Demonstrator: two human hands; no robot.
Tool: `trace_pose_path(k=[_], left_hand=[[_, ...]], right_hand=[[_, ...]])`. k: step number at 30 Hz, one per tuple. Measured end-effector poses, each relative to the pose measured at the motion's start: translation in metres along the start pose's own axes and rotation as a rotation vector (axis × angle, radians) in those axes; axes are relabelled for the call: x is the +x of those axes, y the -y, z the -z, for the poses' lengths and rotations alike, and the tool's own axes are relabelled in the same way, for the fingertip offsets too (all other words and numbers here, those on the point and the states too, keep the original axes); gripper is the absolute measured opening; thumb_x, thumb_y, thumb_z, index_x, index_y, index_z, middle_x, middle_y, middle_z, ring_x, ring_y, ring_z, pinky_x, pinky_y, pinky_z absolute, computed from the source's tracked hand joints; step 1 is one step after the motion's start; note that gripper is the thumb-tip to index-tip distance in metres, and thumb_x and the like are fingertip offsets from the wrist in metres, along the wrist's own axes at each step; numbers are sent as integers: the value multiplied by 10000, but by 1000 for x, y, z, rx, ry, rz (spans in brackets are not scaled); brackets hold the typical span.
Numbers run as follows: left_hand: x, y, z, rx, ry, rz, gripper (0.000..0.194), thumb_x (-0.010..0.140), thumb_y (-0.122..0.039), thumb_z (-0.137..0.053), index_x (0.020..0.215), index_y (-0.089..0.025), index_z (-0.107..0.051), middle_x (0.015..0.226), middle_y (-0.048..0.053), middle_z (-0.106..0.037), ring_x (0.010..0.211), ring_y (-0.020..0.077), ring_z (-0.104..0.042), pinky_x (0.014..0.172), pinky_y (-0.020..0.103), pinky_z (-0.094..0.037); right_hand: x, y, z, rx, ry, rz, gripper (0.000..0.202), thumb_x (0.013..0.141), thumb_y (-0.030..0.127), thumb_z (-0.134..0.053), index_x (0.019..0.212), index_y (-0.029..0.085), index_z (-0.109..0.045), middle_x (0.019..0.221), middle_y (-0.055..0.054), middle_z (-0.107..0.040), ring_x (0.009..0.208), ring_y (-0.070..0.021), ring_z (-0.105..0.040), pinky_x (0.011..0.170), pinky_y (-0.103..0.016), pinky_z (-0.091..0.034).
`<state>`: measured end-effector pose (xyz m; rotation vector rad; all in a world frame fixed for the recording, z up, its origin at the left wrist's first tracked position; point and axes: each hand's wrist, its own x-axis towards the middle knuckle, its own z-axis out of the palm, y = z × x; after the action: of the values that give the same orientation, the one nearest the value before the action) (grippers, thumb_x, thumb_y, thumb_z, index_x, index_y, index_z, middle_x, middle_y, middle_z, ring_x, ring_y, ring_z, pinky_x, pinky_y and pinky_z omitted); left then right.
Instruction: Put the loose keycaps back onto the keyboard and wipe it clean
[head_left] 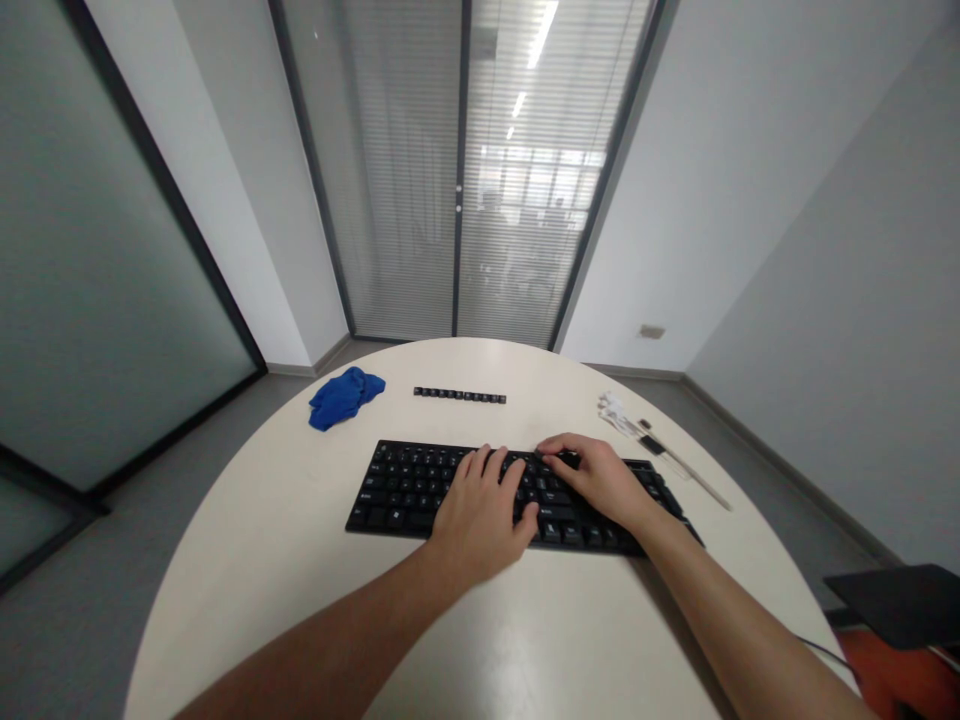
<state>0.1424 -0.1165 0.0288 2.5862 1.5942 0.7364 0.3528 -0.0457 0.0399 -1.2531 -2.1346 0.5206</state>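
A black keyboard [412, 485] lies across the table in front of me. My left hand [481, 505] rests palm down over its middle, fingers spread on the keys. At the keyboard's far edge, right of centre, my right hand [592, 470] pinches a small dark piece, seemingly a keycap [538, 454], between thumb and fingertips. Whether that piece is loose or still seated cannot be told. Beyond the keyboard, several black keycaps [459, 395] stand in a straight row. My right wrist and forearm pass over the keyboard's right part and hide some keys.
On the round cream table [262, 540], a crumpled blue cloth [345, 397] lies at the back left. Small white items [615, 411], a dark block [652, 445] and a thin pale stick [697, 478] are at the right. A cable [823, 652] runs off the right edge.
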Motion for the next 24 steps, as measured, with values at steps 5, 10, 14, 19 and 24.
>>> trace_pose_path(k=[5,10,14,19,24], left_hand=[[0,1,-1,12,11,0,488,943,-385,-518,1374,-155,-531,1460,143,-521,1375,347,-420,1172,528,-323],[0,1,0,10,16,2,492,949,-389,-511,1383,-159,-520,1470,141,-513,1384,340,-412,1178,528,-316],[-1,1,-1,8,9,2,498,948,-394,-512,1388,-159,-518,1470,143,-514,1383,342,-414,1176,525,-319],[0,1,-2,6,7,8,500,946,-393,-513,1392,-164,-520,1467,137,-515,1386,340,-409,1176,518,-317],[0,0,-2,-3,-1,11,479,935,-385,-533,1363,-171,-538,1448,133,-532,1380,330,-413,1186,503,-304]], right_hand=[[1,-1,0,21,10,33,180,907,330,-593,934,230,-741,1072,-56,-765,1026,-251,-702,995,-415,-514],[0,4,7,-72,70,61,246,919,243,-527,1013,225,-753,1123,-44,-763,1076,-236,-699,1018,-402,-515],[-5,18,13,-270,117,77,309,903,199,-523,1112,240,-747,1184,-27,-748,1111,-244,-694,1017,-408,-526],[-12,40,13,-461,173,110,335,936,225,-527,1212,185,-711,1303,-74,-687,1168,-270,-668,1042,-415,-517],[-19,50,3,-592,172,95,452,1003,362,-486,1347,88,-589,1308,-181,-667,1152,-323,-669,998,-461,-541]])
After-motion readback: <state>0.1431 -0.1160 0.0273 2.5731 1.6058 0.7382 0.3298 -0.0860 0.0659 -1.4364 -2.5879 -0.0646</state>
